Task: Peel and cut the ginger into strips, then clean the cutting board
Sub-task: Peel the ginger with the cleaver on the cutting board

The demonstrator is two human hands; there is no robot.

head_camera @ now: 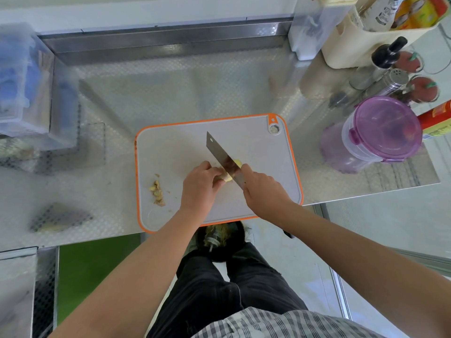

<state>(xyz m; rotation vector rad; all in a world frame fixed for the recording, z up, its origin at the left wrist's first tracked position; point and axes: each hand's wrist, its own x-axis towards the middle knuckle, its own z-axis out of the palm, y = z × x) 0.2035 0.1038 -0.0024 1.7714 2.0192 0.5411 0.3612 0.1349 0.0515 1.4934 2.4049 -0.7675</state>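
Bare forearms reach out from nearest me over the orange-rimmed cutting board [175, 147] on the metal surface [146, 93]. At the board's left lies a small heap of peel scraps [157, 191], so peeling looks begun, perhaps finished. The left hand [200, 184] curls round the ginger [238, 164], pinning it mid-board. The knife [219, 154] stands across it, gripped by the right hand [263, 191]. Yellow flesh shows past the blade. I see no strips, so by my reckoning the cutting is barely started and the board is still to be cleaned.

Ginger [238, 163] mostly behind knife [218, 150]
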